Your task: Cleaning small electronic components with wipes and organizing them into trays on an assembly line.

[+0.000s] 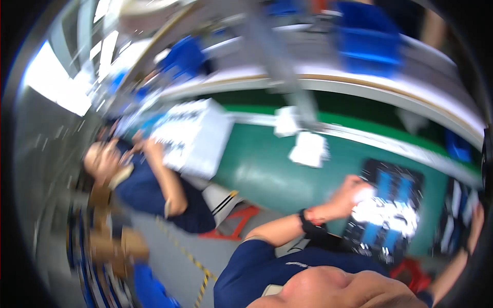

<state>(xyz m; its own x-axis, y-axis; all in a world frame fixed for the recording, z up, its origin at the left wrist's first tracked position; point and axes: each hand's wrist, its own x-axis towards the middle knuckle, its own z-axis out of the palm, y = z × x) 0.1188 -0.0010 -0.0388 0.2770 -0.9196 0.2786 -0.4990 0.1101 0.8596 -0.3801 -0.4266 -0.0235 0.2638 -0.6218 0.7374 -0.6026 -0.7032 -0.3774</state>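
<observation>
My left hand (351,195) is curled beside the left edge of a black tray (417,179). A small white object (365,194) shows at its fingers; motion blur hides what kind it is. In the tray lie several blue strips (404,189) and a bright, glaring band of shiny pieces (385,215). At the far right my right hand (477,223) is next to a second black tray (446,226) with white and bluish strips. Blur and the picture's dark rim hide how its fingers are set.
The trays lie on a green worktop (257,164). Crumpled white sheets (309,150) and a large white box (205,136) are farther left. Above runs a shelf with a blue bin (370,43). A co-worker in a navy shirt (154,190) is at the left.
</observation>
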